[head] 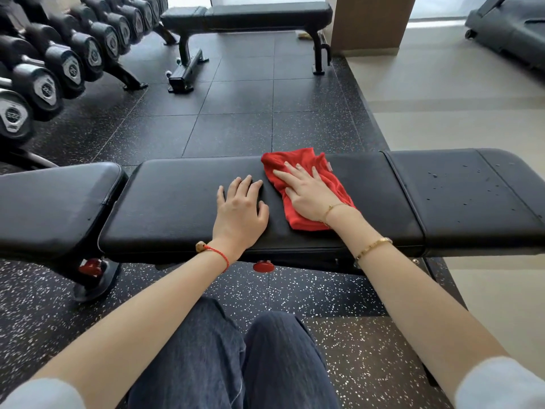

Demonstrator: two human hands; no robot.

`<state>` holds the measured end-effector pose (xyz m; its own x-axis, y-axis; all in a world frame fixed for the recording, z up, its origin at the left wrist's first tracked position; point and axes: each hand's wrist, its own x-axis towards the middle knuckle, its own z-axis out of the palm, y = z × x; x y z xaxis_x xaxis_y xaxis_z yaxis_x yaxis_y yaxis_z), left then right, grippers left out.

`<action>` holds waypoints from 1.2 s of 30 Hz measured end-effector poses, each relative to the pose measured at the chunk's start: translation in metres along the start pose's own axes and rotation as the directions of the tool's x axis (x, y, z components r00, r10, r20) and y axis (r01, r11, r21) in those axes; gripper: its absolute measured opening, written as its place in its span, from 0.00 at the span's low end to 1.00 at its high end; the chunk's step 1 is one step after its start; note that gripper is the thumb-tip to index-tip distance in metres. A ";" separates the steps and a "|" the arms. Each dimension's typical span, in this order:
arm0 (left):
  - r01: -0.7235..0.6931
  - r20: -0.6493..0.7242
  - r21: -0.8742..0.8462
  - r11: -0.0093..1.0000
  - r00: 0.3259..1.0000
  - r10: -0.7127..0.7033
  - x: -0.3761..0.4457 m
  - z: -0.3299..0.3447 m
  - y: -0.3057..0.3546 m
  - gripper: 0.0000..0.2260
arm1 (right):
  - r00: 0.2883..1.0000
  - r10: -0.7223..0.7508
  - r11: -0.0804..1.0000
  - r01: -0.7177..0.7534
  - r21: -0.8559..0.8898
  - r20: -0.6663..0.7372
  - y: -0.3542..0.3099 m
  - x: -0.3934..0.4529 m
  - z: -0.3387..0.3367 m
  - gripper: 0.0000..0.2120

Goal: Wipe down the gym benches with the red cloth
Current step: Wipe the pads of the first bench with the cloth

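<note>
Far off to the left of both hands runs a rack of dumbbells [44, 84], black hexagonal heads with pale printed end caps, stacked in a slanting row over the speckled rubber floor [236, 113]. Nearer, the long black bench [177, 208] stretches across in front of the person, its padded vinyl top smooth and faintly grained, split into sections by narrow seams; the rounded seat pad lies to the left of the left hand. The left hand [240, 212] rests flat on the middle pad, fingers straight and slightly spread, holding nothing, a red string bracelet [216, 253] at its wrist. Just to its right, apart from it by a narrow strip of vinyl, the right hand [308, 194] presses palm-down with extended fingers on the red cloth [298, 163], a soft, rumpled fabric bunched into folds that lies on the same pad and reaches past the fingertips toward the far edge. Thin gold bracelets [373, 246] circle that forearm. Right of the cloth, beyond a seam, the end pad [472, 196] carries scattered small droplets. Beyond the hands stands a second flat bench [250, 14] on black steel legs, and to its right a pale smooth floor [457, 113].
</note>
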<state>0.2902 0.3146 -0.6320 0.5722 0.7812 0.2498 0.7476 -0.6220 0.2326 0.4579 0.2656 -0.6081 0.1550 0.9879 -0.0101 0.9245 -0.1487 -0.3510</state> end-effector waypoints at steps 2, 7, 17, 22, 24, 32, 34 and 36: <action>-0.003 0.002 -0.001 1.000 1.000 0.003 0.000 0.000 0.000 0.22 | 1.000 -0.002 1.000 0.002 0.013 -0.002 -0.005 0.015 0.002 0.24; -0.007 -0.013 -0.021 1.000 1.000 0.007 0.000 -0.001 -0.003 0.22 | 0.999 -0.004 1.000 0.004 0.008 -0.040 -0.009 0.023 0.004 0.23; -0.021 -0.035 -0.057 0.998 0.999 0.019 -0.001 0.002 -0.006 0.21 | 0.990 0.090 0.995 -0.095 -0.042 -0.109 0.042 -0.032 -0.007 0.23; -0.019 -0.046 -0.032 0.999 0.999 0.017 0.000 0.003 -0.004 0.21 | 0.959 0.265 0.961 -0.271 -0.057 -0.104 0.041 0.002 -0.016 0.24; -0.019 -0.051 -0.027 0.999 0.999 0.017 0.001 0.003 -0.004 0.21 | 0.964 0.250 0.965 -0.256 -0.053 -0.091 0.028 0.004 -0.012 0.24; -0.035 -0.055 -0.048 0.998 0.998 0.032 0.000 0.002 -0.008 0.21 | 0.989 0.058 0.994 -0.069 -0.079 -0.139 0.025 -0.070 0.000 0.24; -0.039 -0.057 -0.057 0.998 0.998 0.036 0.000 0.002 -0.009 0.21 | 0.978 0.117 0.989 -0.131 -0.071 -0.173 0.044 -0.085 -0.007 0.24; -0.037 -0.053 -0.056 0.998 0.998 0.034 0.000 0.002 -0.008 0.21 | 0.958 0.211 0.972 -0.226 -0.061 -0.193 0.065 -0.090 -0.014 0.24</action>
<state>0.2852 0.3194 -0.6361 0.5788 0.7555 0.3070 0.7058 -0.6526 0.2756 0.5091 0.1659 -0.6166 0.4106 0.9066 0.0970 0.8850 -0.3707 -0.2819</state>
